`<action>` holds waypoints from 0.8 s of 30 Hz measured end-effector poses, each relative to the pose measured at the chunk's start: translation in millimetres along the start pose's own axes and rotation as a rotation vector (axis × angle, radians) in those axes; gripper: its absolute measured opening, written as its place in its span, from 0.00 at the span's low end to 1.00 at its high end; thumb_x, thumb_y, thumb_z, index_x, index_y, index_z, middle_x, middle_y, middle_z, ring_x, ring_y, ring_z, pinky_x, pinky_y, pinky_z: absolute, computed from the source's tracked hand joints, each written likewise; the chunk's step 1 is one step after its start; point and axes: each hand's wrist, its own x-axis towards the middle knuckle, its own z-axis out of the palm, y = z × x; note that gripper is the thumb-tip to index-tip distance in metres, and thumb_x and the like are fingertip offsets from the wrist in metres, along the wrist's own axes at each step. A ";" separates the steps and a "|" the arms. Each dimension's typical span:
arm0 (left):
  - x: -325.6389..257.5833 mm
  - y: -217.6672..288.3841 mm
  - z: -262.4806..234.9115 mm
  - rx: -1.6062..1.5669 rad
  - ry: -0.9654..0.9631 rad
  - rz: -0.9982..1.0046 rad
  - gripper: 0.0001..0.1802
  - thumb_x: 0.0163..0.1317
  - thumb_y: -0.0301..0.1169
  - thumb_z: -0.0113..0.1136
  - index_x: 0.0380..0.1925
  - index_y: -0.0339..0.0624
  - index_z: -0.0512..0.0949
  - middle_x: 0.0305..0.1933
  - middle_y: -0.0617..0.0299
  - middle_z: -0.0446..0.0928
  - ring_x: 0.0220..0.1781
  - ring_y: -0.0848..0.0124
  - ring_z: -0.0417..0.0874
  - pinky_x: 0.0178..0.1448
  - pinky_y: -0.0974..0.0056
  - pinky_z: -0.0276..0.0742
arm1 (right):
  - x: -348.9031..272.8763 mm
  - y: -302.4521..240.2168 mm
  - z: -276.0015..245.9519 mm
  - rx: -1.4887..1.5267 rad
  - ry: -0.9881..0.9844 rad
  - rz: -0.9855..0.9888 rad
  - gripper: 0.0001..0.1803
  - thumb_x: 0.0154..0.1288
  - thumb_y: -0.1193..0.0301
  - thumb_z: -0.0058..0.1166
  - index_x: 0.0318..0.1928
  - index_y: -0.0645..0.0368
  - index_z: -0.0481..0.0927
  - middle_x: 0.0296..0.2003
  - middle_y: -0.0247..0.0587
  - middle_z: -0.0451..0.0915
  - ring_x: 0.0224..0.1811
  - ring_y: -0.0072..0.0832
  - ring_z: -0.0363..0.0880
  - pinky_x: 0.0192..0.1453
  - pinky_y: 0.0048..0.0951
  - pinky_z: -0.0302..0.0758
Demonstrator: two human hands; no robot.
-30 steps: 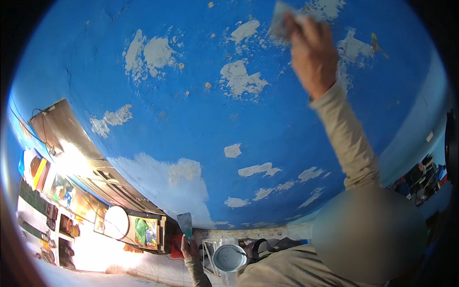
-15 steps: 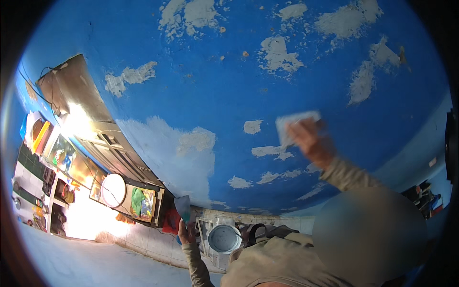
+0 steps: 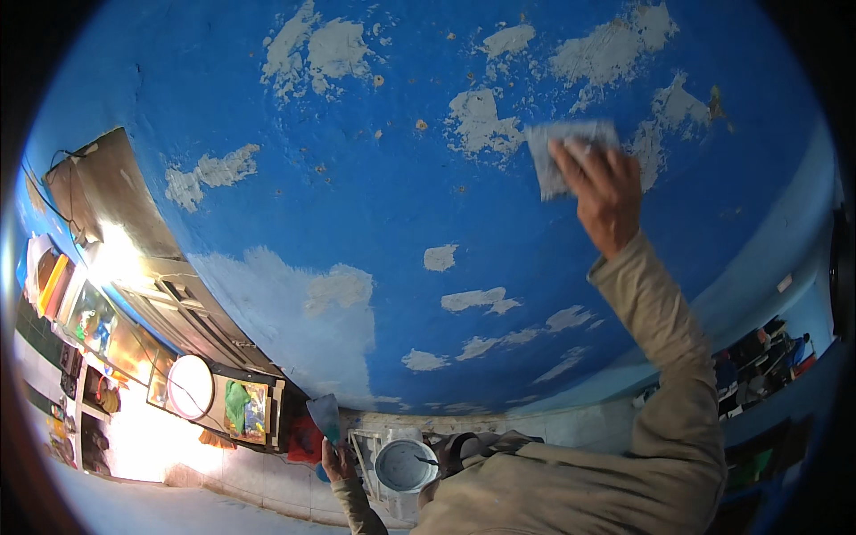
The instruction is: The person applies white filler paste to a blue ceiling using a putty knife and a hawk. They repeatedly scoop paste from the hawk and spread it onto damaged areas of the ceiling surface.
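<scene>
My right hand (image 3: 608, 192) is raised at the blue wall (image 3: 374, 205), its fingers pressed over a flat, square, pale grey plate (image 3: 546, 152); whether it is a putty spreader or a sanding sheet I cannot tell. Whitish filler patches (image 3: 481, 120) lie on the wall around it. Low at the left, my left hand (image 3: 337, 462) grips a putty knife (image 3: 325, 415) with a wide blade pointing up and a teal handle. Right of that hand stands a round bucket (image 3: 407, 465) of grey material, a dark thin tool resting inside.
A cabinet or table (image 3: 276, 412) with a green cloth (image 3: 236, 406) and a white round basin (image 3: 191, 387) stands at the left, by a wooden door (image 3: 192, 303). Bright light glares there. Cluttered items (image 3: 762, 366) sit at the far right.
My right hand has moved up the wall with the square plate, from beside the small middle patches to among the upper ones. The view has shifted; my left hand still holds the putty knife.
</scene>
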 end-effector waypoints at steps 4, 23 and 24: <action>1.7 17.4 10.0 0.085 -0.048 0.107 0.16 0.65 0.27 0.49 0.52 0.35 0.69 0.35 0.64 0.75 0.30 0.78 0.72 0.32 0.72 0.69 | -6.5 32.0 -24.3 0.026 -0.018 -0.085 0.23 0.58 0.80 0.52 0.53 0.44 0.79 0.45 0.27 0.79 0.45 0.28 0.74 0.47 0.31 0.69; 40.0 -52.4 -7.3 -0.116 -0.118 0.039 0.20 0.65 0.27 0.50 0.57 0.34 0.67 0.48 0.59 0.75 0.39 0.75 0.74 0.43 0.71 0.71 | 55.8 49.2 -31.8 0.023 0.112 0.683 0.19 0.58 0.79 0.51 0.52 0.55 0.73 0.41 0.40 0.76 0.39 0.37 0.79 0.38 0.33 0.80; 43.3 -43.0 -3.1 -0.017 -0.111 0.061 0.20 0.65 0.27 0.50 0.57 0.34 0.67 0.47 0.60 0.75 0.38 0.76 0.73 0.42 0.71 0.71 | 62.0 41.8 -22.5 -0.006 0.181 0.619 0.19 0.57 0.79 0.52 0.51 0.55 0.74 0.39 0.39 0.75 0.39 0.36 0.79 0.36 0.34 0.80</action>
